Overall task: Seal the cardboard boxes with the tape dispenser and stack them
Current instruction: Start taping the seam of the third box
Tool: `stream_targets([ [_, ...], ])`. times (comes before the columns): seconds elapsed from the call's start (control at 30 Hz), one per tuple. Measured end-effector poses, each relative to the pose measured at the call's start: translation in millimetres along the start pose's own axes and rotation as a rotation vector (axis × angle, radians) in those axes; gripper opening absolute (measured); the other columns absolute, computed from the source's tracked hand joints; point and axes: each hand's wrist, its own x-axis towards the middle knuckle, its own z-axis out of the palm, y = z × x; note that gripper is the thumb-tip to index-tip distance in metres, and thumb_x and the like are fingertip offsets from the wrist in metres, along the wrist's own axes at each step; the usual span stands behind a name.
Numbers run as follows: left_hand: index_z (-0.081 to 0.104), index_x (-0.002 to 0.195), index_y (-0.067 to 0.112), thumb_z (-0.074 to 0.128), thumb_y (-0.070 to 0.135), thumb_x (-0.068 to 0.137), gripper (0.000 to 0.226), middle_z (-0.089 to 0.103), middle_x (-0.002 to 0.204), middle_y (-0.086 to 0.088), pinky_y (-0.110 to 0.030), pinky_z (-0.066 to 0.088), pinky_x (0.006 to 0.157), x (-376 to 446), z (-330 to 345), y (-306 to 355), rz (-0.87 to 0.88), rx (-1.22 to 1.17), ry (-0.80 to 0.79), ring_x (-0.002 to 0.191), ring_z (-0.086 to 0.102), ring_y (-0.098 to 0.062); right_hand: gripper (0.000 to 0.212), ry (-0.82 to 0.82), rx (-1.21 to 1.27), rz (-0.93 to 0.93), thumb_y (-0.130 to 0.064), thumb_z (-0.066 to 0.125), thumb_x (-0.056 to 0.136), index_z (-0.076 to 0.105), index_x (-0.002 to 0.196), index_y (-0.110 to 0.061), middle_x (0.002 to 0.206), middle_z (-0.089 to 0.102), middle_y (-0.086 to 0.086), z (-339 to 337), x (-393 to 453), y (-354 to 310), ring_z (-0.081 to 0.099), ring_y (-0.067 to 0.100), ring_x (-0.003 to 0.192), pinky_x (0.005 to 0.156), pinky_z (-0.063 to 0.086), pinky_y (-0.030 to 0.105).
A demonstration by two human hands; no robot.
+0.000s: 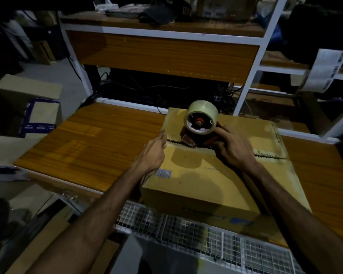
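While my right hand (233, 149) curls its fingers round the dark red tape dispenser with its roll of clear tape (200, 125), I have it sitting on the centre seam of the closed brown cardboard box (212, 175). My left hand (153, 153) rests against the box's left edge at the seam, fingers loosely bent and gripping nothing I can make out. That box lies on the orange wood-grain bench (99, 139), its near end hanging over a white wire mesh tray (216, 240). Off to the left stands another brown cardboard box with blue printed tape (28, 107).
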Motion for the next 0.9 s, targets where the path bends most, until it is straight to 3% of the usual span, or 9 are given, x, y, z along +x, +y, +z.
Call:
stream_targets([
  [0.13,0.031,0.164,0.016,0.044,-0.008,0.102,0.067,0.012,0.175,0.005,-0.052,0.035,0.122,-0.5,-1.9,0.8,-0.035,-0.006,-0.026,0.147,0.045,-0.026,0.047,-0.004,-0.033,-0.047,-0.034,0.055,0.104,0.046,0.149,-0.046,0.127,0.059,-0.001,-8.1,-4.5,11.3,0.058,0.027,0.105,0.066,0.050,0.042],
  [0.3,0.031,0.164,0.014,0.043,-0.004,0.105,0.063,0.018,0.174,0.000,-0.049,0.038,0.119,-5.6,-7.6,9.5,-0.009,0.036,-0.032,0.146,0.046,-0.028,0.059,0.009,-0.048,-0.027,-0.014,0.063,0.095,0.050,0.147,-0.039,0.126,0.061,0.004,-31.8,-35.9,58.6,0.061,0.034,0.104,0.065,0.045,0.039],
  [0.43,0.035,0.161,0.013,0.043,0.001,0.105,0.057,0.032,0.169,-0.006,-0.056,0.049,0.108,-6.4,-6.9,4.1,0.030,0.073,-0.014,0.134,0.055,-0.039,0.055,0.012,-0.115,0.044,-0.019,0.064,0.098,0.051,0.150,-0.032,0.133,0.059,0.010,-59.8,-66.7,103.8,0.060,0.034,0.105,0.069,0.043,0.036],
  [0.53,0.029,0.164,0.019,0.042,0.005,0.107,0.061,0.039,0.165,-0.009,-0.053,0.050,0.105,-2.6,-3.3,-3.6,0.038,0.099,-0.007,0.132,0.056,-0.038,0.056,0.015,-0.155,0.066,-0.022,0.064,0.098,0.047,0.150,-0.035,0.133,0.058,0.008,-76.7,-91.2,132.4,0.061,0.030,0.101,0.066,0.050,0.038],
  [0.67,0.026,0.166,0.018,0.041,0.002,0.107,0.063,0.016,0.174,0.005,-0.049,0.039,0.121,0.9,2.4,-6.2,0.035,0.122,0.009,0.150,0.041,-0.030,0.054,0.069,-0.086,0.159,-0.017,0.062,0.098,0.051,0.148,-0.031,0.135,0.064,0.011,-93.5,-130.9,169.0,0.063,0.035,0.113,0.080,0.057,0.048],
  [0.73,0.026,0.166,0.018,0.041,0.005,0.107,0.062,0.015,0.174,0.006,-0.051,0.040,0.120,3.4,4.9,-10.4,0.032,0.148,0.010,0.149,0.041,-0.029,0.047,0.108,-0.041,0.188,-0.014,0.066,0.099,0.056,0.143,-0.026,0.134,0.064,0.011,-97.2,-146.2,177.6,0.062,0.035,0.117,0.085,0.055,0.048],
  [0.83,0.040,0.153,0.011,0.041,0.011,0.105,0.048,0.036,0.166,-0.010,-0.054,0.050,0.108,7.9,7.0,-8.8,0.032,0.291,0.014,0.130,0.057,-0.032,0.045,0.116,-0.016,0.205,-0.014,0.067,0.098,0.058,0.141,-0.024,0.132,0.063,0.010,-91.2,-152.0,178.2,0.061,0.031,0.116,0.087,0.056,0.049],
  [0.9,0.046,0.136,0.008,0.033,0.028,0.105,0.039,0.047,0.149,-0.019,-0.059,0.047,0.106,4.6,11.7,11.8,0.079,0.484,0.052,0.127,0.053,-0.036,0.046,0.120,-0.007,0.218,-0.013,0.068,0.098,0.057,0.141,-0.027,0.131,0.063,0.008,-89.5,-151.0,178.3,0.061,0.029,0.115,0.086,0.057,0.052],
])
